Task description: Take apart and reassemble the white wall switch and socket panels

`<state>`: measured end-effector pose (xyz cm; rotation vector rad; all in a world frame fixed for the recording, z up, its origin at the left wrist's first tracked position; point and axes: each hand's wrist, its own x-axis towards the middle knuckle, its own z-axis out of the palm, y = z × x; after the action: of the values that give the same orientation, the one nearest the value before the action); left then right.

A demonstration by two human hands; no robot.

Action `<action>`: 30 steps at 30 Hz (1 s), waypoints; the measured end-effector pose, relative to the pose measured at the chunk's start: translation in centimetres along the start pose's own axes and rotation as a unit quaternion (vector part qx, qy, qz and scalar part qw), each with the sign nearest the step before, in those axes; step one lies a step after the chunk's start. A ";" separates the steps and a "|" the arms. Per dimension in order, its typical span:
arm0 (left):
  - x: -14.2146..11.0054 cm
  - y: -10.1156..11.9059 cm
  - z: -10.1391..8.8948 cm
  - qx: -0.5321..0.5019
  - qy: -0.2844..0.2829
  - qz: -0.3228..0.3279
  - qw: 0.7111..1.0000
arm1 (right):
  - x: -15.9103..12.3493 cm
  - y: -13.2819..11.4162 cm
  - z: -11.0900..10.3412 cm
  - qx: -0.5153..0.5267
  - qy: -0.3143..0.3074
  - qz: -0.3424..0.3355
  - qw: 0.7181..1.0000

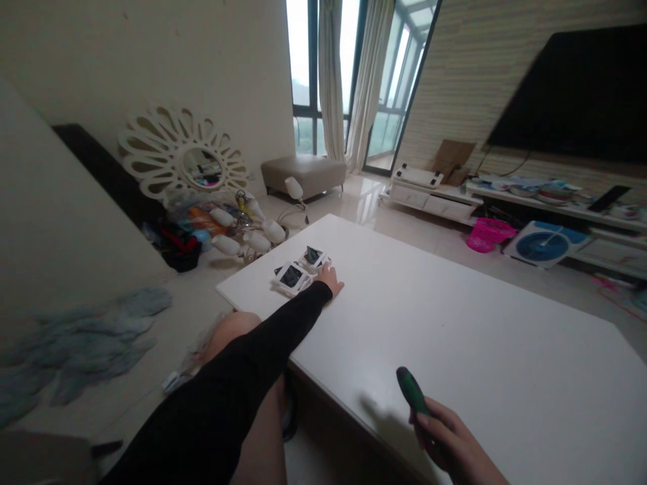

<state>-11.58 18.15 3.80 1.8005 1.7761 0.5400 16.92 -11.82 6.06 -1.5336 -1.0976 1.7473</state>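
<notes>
Across the white table [429, 316], my left hand [329, 280] in a black sleeve reaches to the far left part. Its fingertips touch the edge of a small white-framed piece with a dark panel [313, 256]; the thumb stands apart and the hand looks open. Beside it, nearer me, lies a second white-framed piece with a dark square panel [292, 275]. My right hand [445, 431] is closed around a dark green, rod-shaped handle [412, 391] with a rounded black end, held above the near table edge. The handle's lower end is hidden in my palm.
A lamp with several white shades [255, 241] lies on the floor past the table's left edge. Behind it are bags and a sunburst mirror [182, 155]. A pink basket [488, 234] and a blue-white fan [543, 244] stand by the TV cabinet. My knee [242, 330] is beside the table.
</notes>
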 end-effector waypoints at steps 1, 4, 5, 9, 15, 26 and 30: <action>0.3 -0.3 0.0 0.017 0.007 -0.004 1.000 | -0.2 -0.1 0.0 0.003 0.001 -0.002 1.000; 1.2 -0.8 -0.3 0.052 0.026 -0.011 0.998 | -0.7 -0.3 0.2 0.012 0.001 -0.009 1.000; 1.4 -0.9 -0.3 0.059 0.029 -0.011 0.998 | -0.9 -0.5 0.3 0.014 -0.001 -0.011 1.000; 1.3 -0.5 0.1 0.076 0.020 0.006 0.997 | -1.2 -1.1 0.5 0.014 -0.015 -0.009 1.000; -2.8 2.2 2.7 0.092 -0.042 0.092 0.991 | -1.2 -2.1 0.4 0.018 0.011 -0.021 1.000; -14.6 5.8 6.2 0.123 -0.169 0.264 0.942 | -0.2 -3.3 -2.0 0.045 0.150 -0.095 0.983; -16.9 6.1 6.0 0.132 -0.245 0.351 0.894 | 0.5 -3.6 -3.3 0.076 0.214 -0.128 0.965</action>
<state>-3.84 0.92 4.62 2.4961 0.8581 0.0674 19.65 -8.90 8.83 -1.5043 -0.8739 1.2205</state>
